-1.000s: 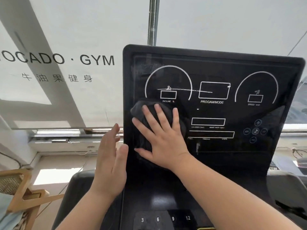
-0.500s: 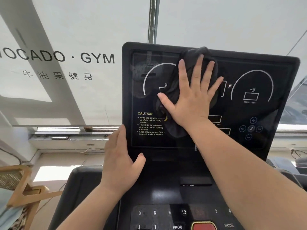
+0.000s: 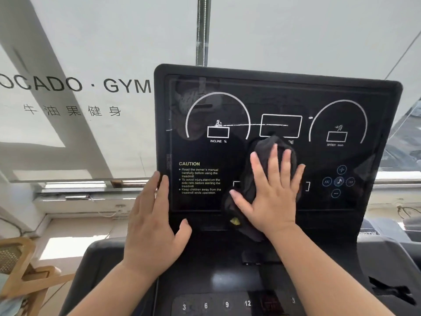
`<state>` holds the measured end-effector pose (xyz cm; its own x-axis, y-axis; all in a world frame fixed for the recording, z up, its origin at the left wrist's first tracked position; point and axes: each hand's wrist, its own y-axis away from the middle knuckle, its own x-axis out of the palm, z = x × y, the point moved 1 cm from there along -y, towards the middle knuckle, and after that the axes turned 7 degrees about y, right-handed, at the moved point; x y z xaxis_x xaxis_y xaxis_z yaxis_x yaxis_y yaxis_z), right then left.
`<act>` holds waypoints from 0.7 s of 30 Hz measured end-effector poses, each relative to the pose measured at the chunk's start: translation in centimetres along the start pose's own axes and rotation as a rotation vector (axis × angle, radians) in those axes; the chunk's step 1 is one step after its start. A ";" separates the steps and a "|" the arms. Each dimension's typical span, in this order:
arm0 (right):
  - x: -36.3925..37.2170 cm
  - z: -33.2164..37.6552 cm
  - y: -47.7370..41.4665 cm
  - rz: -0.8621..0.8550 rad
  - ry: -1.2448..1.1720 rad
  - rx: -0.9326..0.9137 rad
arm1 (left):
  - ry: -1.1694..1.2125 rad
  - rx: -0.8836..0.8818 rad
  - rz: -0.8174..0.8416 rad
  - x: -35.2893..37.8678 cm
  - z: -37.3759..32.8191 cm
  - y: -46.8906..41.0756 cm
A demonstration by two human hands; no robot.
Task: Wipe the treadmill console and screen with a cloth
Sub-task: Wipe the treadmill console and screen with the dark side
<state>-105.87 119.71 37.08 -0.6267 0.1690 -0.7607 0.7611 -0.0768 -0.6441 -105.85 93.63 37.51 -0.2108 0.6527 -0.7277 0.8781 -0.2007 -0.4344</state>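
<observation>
The right hand [image 3: 272, 192], fingers spread flat, presses a dark cloth [image 3: 257, 179] against the lower middle of the treadmill screen [image 3: 284, 99], while the left hand [image 3: 152, 226], open and holding nothing, rests on the screen's lower left edge.

Bright daylight comes through the window [image 3: 68, 42]; the glossy screen [image 3: 273, 103] shows reflections, the right hand [image 3: 271, 192] is slightly motion-blurred, edges bend.

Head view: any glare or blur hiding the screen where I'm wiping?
Head view: screen readable, faint reflections at its upper left; right hand on the cloth slightly motion-blurred; wide-angle lens bends the console edges.
</observation>
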 end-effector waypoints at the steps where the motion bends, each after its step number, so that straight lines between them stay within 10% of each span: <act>1: -0.5 -0.8 -1.3 0.008 -0.017 0.090 | 0.008 -0.008 0.003 0.1 -0.1 0.0; 6: -3.8 1.1 -10.0 -0.013 -0.066 0.238 | 0.031 -0.026 0.016 -0.1 -0.8 0.0; 14: -4.4 10.4 -11.6 -0.039 0.035 -0.301 | 0.010 -0.029 0.017 -0.2 -0.3 0.4; 21: -1.0 3.0 -3.3 -0.029 0.032 -0.262 | -0.087 0.143 0.028 0.9 -2.0 -0.1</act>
<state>-108.30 116.82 39.75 -0.6468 0.1984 -0.7364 0.7626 0.1846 -0.6200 -105.23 95.75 37.92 -0.2286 0.5808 -0.7813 0.8155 -0.3241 -0.4795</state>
